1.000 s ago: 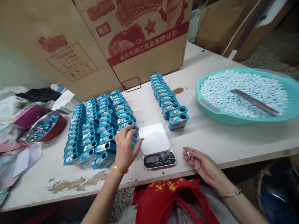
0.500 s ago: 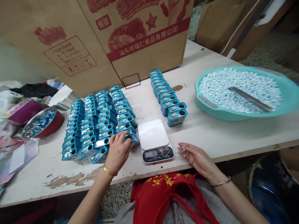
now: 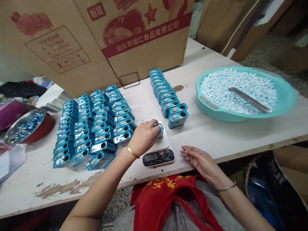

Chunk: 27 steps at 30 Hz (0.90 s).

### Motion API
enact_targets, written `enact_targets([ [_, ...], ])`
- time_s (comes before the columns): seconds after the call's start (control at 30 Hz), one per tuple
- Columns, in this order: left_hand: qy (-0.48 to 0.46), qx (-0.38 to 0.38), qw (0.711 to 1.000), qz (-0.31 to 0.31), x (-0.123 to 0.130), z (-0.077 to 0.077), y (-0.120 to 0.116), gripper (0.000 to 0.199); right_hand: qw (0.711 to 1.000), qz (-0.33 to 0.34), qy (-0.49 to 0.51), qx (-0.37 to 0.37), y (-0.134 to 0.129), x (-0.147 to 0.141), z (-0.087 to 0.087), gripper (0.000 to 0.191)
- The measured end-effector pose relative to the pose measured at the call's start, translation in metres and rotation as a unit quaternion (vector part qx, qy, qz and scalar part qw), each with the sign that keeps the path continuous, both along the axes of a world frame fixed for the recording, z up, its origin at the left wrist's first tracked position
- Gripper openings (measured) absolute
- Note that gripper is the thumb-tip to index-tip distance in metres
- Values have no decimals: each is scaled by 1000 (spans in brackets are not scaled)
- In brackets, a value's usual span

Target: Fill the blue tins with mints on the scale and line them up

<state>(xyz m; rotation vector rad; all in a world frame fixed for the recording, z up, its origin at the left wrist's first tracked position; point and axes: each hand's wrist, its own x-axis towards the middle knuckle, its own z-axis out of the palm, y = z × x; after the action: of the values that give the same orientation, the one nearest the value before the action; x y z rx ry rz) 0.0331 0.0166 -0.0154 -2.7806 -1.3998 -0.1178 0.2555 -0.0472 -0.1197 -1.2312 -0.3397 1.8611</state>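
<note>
My left hand [image 3: 145, 136] is closed around a small blue tin [image 3: 160, 131] at the white platform of a digital kitchen scale [image 3: 158, 157]; whether its base rests there is hidden. The scale's digits are too faint to read. Right of the scale, my right hand [image 3: 201, 162] is low over the table, its fingers drawn together around a small pale mint [image 3: 186, 152]. Left of the scale stand several rows of similar blue tins [image 3: 101, 126], many with mints on their tops. Another column of tins [image 3: 168, 99] stands behind the scale.
A turquoise basin [image 3: 223, 116] of pale mints, with a metal scoop [image 3: 250, 100] on them, stands at right. Behind the tins is a large cardboard box [image 3: 96, 70]. A metal bowl [image 3: 43, 126] of small blue pieces sits at left, near papers [image 3: 14, 160].
My left hand has moved right from the tin rows to the scale, bringing a tin with it. My right hand has stayed beside the scale, fingers still together. The view has shifted slightly.
</note>
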Motion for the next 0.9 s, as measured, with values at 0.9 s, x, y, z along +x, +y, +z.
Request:
enact_targets([
  [0.9,-405,-2,882,241,-67,-57,-95,20,991,104,-63,55,21,-30,55,21],
])
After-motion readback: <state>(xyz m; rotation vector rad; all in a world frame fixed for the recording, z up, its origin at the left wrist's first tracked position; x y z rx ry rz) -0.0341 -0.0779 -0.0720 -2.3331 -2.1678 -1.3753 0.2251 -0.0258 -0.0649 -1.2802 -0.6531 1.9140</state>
